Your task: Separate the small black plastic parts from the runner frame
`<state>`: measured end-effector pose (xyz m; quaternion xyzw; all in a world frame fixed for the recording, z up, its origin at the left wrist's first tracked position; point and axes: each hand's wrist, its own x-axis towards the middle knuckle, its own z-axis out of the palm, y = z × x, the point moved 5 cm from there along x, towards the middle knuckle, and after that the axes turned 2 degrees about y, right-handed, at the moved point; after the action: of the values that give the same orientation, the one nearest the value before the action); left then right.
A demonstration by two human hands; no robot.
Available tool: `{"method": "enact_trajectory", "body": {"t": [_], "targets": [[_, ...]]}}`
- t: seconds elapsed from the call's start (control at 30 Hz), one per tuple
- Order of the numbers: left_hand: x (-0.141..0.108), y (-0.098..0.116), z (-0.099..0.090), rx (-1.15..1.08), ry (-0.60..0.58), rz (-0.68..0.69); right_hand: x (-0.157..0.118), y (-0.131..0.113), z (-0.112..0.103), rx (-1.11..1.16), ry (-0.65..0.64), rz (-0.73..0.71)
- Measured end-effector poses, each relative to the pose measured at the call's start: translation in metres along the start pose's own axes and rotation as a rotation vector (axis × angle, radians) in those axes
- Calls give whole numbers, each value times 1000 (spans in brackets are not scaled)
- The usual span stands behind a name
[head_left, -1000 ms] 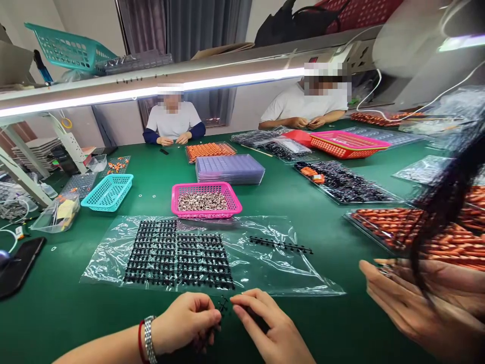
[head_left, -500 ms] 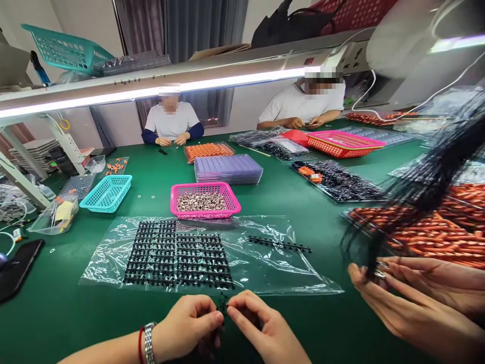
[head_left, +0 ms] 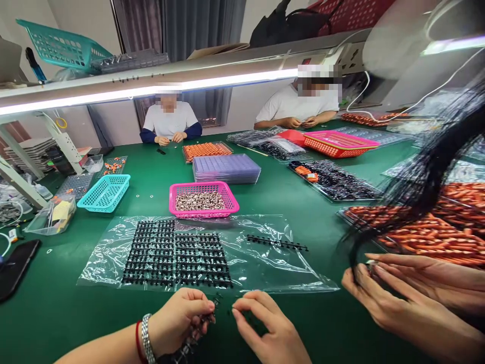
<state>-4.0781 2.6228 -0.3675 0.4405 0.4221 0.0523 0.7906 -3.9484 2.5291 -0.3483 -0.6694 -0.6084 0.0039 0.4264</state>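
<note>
Pinching a black strip, the left hand has its fingers closed around it over the worktop. The right hand is just beside, fingers curled, thumb and forefinger near each other; I cannot tell whether they grasp anything. Beyond, more strips lie in two blocks on clear plastic, with one apart on the right. Behind that sits a pink basket of small metal parts.

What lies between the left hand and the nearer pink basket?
Head view: rows of black parts on a clear plastic sheet lie between the left hand and pink basket.
</note>
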Motion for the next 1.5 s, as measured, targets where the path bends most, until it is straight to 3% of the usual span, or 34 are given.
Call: {"method": "enact_trajectory", "body": {"t": [0.13, 0.37, 0.5, 0.63, 0.73, 0.87, 0.97, 1.13, 1.2, 1.27, 1.33, 1.4, 1.5], "targets": [[0, 4, -1, 109, 8, 71, -10, 1, 4, -47, -140, -52], [2, 4, 3, 241, -3, 105, -17, 3, 10, -157, -101, -112], [3, 2, 4, 218, -23, 113, -14, 10, 8, -57, -81, -35], [3, 0, 4, 221, -48, 145, -8, 13, 3, 165, -83, 154], [2, -1, 6, 225, -86, 170, 0, 8, 2, 358, -129, 283], [-3, 0, 11, 227, -128, 181, 9, -1, 5, 477, -222, 331], [-7, -1, 13, 117, -162, 109, 11, -6, 3, 423, -178, 221], [-8, -2, 15, -195, -250, -98, 3, -28, -14, -42, 204, -384], [-8, 1, 13, -216, -246, -94, 2, -26, -16, -95, 245, -384], [-7, 3, 11, -206, -220, -67, 4, -16, -15, 3, 178, -211], [-6, 4, 10, -182, -199, -41, 3, -7, -8, 94, 19, -65], [-5, 4, 10, -153, -185, -20, -4, 0, 1, 81, -120, -15], [-4, 2, 10, -113, -173, 17, -15, 9, 11, -10, -189, -6]]}}
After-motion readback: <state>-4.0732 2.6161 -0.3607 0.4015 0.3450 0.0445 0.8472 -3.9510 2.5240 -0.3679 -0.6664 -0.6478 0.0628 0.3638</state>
